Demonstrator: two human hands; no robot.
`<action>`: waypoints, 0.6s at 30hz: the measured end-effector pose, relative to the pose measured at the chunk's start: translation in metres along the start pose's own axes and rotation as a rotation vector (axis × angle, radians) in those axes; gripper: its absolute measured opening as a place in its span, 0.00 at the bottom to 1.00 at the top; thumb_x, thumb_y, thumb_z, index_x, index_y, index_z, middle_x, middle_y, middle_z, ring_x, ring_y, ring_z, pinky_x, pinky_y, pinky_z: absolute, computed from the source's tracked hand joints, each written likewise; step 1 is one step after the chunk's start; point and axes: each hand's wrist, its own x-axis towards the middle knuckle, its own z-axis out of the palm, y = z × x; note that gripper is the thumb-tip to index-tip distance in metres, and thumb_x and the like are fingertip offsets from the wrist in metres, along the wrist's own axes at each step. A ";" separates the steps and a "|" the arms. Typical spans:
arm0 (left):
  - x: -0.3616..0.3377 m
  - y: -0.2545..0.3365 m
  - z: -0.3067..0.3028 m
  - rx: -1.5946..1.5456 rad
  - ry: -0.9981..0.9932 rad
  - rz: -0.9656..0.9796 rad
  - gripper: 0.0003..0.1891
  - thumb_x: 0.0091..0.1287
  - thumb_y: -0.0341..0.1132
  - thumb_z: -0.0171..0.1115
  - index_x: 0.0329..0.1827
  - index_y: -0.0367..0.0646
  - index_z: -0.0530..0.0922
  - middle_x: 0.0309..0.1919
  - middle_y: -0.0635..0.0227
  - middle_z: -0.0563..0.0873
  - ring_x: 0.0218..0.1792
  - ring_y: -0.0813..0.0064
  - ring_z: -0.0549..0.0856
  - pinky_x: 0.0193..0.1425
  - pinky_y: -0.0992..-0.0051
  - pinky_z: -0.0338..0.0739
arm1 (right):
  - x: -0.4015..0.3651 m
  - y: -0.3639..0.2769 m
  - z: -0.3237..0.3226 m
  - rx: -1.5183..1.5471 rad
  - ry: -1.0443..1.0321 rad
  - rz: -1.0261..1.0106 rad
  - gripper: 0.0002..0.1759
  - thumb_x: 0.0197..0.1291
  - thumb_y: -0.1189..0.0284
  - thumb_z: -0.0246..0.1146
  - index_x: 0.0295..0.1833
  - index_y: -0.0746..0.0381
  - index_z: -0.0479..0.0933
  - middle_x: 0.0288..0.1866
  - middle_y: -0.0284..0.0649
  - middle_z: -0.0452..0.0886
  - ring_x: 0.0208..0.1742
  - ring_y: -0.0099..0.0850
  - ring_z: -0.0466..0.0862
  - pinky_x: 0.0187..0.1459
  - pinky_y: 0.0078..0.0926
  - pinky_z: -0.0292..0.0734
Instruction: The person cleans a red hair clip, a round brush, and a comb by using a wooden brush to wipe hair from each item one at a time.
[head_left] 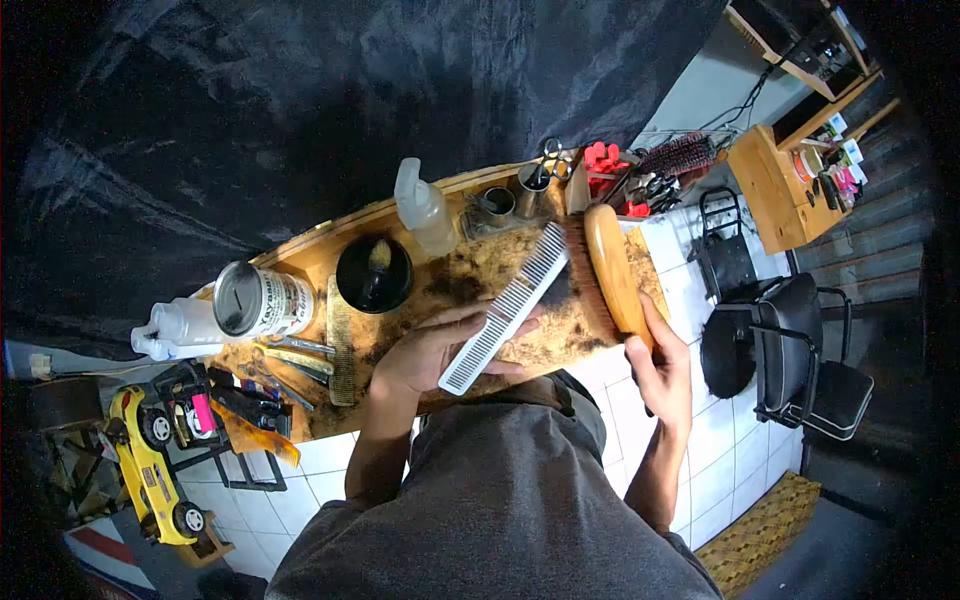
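Observation:
A pale two-sided comb (505, 310) lies slantwise across my left hand (435, 350), which supports it with the fingers stretched out behind it. My right hand (665, 365) grips the lower end of a wooden-handled brush (613, 265), thumb on the near side. The brush's dark bristles face left, toward the comb, and a gap parts the two. Both are held above a scorched-pattern wooden table (385, 345). To the left of my left hand, a long comb (342, 345) rests on the tabletop.
A black bowl with a shaving brush (378, 265), a spray bottle (425, 210), a labelled can (262, 300) and metal cups (533, 180) line the table's back. Razors (295, 362) lie left. A yellow toy car (150, 465) is lower left; a black chair (785, 345) stands right.

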 end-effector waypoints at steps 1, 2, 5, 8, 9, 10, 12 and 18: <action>0.000 0.000 0.000 0.020 0.002 0.012 0.24 0.73 0.35 0.40 0.70 0.34 0.55 0.67 0.52 0.63 0.68 0.60 0.66 0.66 0.51 0.67 | 0.000 0.003 -0.002 0.000 0.001 -0.002 0.25 0.58 0.78 0.63 0.62 0.67 0.70 0.45 0.41 0.82 0.37 0.23 0.76 0.42 0.21 0.72; -0.001 -0.001 -0.004 0.038 0.081 -0.004 0.25 0.74 0.36 0.40 0.70 0.32 0.54 0.68 0.50 0.62 0.68 0.60 0.65 0.67 0.52 0.67 | 0.000 0.011 -0.003 -0.076 -0.177 -0.019 0.26 0.59 0.76 0.63 0.63 0.67 0.69 0.50 0.43 0.81 0.44 0.23 0.78 0.48 0.22 0.72; 0.009 -0.002 -0.016 -0.075 -0.025 0.054 0.25 0.74 0.37 0.40 0.70 0.31 0.53 0.68 0.50 0.61 0.69 0.60 0.64 0.67 0.51 0.66 | -0.005 0.024 0.010 -0.039 -0.508 -0.172 0.27 0.58 0.70 0.66 0.63 0.63 0.70 0.54 0.43 0.81 0.50 0.29 0.82 0.52 0.27 0.75; 0.008 0.000 -0.005 -0.057 0.091 0.085 0.26 0.74 0.38 0.41 0.69 0.31 0.55 0.66 0.50 0.65 0.68 0.61 0.65 0.70 0.60 0.62 | -0.004 0.011 0.003 -0.102 -0.844 -0.018 0.27 0.57 0.71 0.66 0.62 0.62 0.71 0.55 0.43 0.80 0.52 0.31 0.81 0.54 0.27 0.74; 0.008 -0.001 -0.006 -0.040 0.116 0.080 0.25 0.74 0.38 0.41 0.69 0.30 0.57 0.66 0.50 0.66 0.68 0.61 0.66 0.70 0.61 0.63 | -0.004 0.012 0.002 -0.062 -0.774 -0.042 0.27 0.57 0.71 0.66 0.62 0.63 0.70 0.55 0.43 0.80 0.53 0.30 0.81 0.55 0.27 0.73; 0.007 -0.002 -0.008 0.050 0.080 0.092 0.24 0.74 0.37 0.41 0.68 0.30 0.59 0.65 0.50 0.68 0.67 0.61 0.67 0.69 0.60 0.64 | -0.003 0.012 -0.001 -0.024 -0.703 -0.066 0.27 0.58 0.71 0.65 0.62 0.64 0.70 0.55 0.44 0.80 0.53 0.30 0.80 0.55 0.27 0.73; 0.001 -0.009 -0.022 0.103 0.102 0.058 0.22 0.74 0.35 0.41 0.66 0.30 0.62 0.62 0.49 0.71 0.64 0.61 0.71 0.67 0.62 0.70 | -0.003 0.021 -0.010 -0.066 -0.467 -0.073 0.26 0.59 0.73 0.64 0.63 0.67 0.69 0.56 0.46 0.79 0.55 0.28 0.79 0.58 0.27 0.70; 0.009 -0.003 -0.004 0.128 0.114 0.134 0.22 0.74 0.36 0.42 0.67 0.32 0.60 0.62 0.50 0.71 0.64 0.62 0.71 0.66 0.62 0.71 | 0.002 0.014 0.009 -0.126 -0.381 -0.034 0.24 0.60 0.73 0.63 0.62 0.67 0.70 0.56 0.47 0.78 0.54 0.28 0.78 0.58 0.27 0.70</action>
